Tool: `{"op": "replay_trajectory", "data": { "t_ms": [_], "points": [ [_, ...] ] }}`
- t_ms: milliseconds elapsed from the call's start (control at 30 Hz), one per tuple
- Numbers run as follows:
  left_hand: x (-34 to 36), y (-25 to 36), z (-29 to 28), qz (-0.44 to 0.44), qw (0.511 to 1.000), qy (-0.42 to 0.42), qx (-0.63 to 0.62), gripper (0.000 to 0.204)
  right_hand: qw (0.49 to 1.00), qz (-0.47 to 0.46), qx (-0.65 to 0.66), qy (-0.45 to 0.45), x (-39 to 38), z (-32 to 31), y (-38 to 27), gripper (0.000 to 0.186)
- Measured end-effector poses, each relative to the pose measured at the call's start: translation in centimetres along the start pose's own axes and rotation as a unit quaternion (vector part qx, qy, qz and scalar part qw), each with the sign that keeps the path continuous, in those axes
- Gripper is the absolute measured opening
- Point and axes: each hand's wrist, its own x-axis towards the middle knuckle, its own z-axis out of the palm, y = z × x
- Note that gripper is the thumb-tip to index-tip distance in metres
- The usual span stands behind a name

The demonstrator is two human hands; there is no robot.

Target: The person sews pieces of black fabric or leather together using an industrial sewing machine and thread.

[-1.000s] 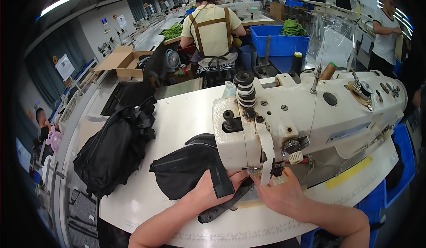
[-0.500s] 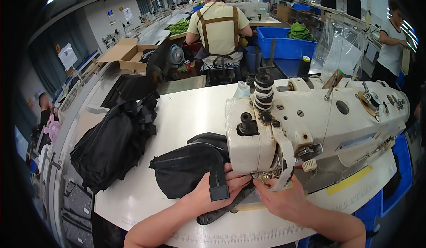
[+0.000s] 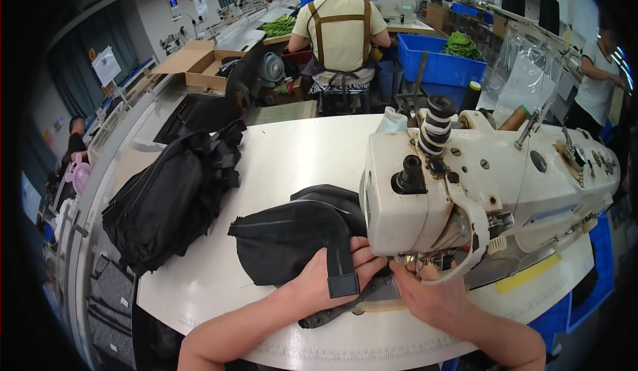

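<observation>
A black zippered fabric piece [image 3: 282, 245] lies on the sewing machine table, its right side running under the head of a white sewing machine [image 3: 405, 205]. My left hand [image 3: 335, 271] is closed on the fabric close to the needle area. A zip strip with a square black end tab [image 3: 343, 284] lies across the back of that hand. On the other side of the needle area, my right hand [image 3: 428, 294] pinches the fabric edge, its fingertips partly hidden by the machine's white lever. The two hands' fingertips nearly meet.
A pile of black sewn pieces [image 3: 169, 201] rests at the table's left. Beyond are an open cardboard box [image 3: 206, 69], a seated person [image 3: 340, 35] and a blue bin [image 3: 435, 62] with green pieces. A thread cone [image 3: 472, 96] stands behind the machine.
The view has shifted a little, so the machine and table sit differently in the picture. Both hands stay on the fabric by the needle area, with only slight movement.
</observation>
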Motion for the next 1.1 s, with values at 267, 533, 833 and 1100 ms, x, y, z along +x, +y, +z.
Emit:
{"op": "replay_trajectory", "data": {
  "t_ms": [267, 533, 833, 1100],
  "points": [
    [-0.2, 0.0, 0.1, 0.021, 1.0, 0.008, 0.022, 0.035, 0.995, 0.061, 0.072, 0.016, 0.2, 0.1, -0.1, 0.038],
    [0.2, -0.1, 0.1, 0.017, 0.999, 0.012, 0.03, 0.031, 0.998, 0.037, 0.032, 0.026, 0.8, -0.8, -0.2, 0.043],
    [0.2, -1.0, 0.6, 0.034, 0.997, 0.061, 0.016, 0.027, 0.998, 0.023, 0.031, 0.051, 1.1, -1.0, -0.2, 0.033],
    [0.3, -1.9, 0.9, 0.02, 0.999, 0.036, 0.017, 0.027, 0.996, 0.023, 0.061, 0.064, 0.8, -0.4, -0.2, 0.029]
  ]
}}
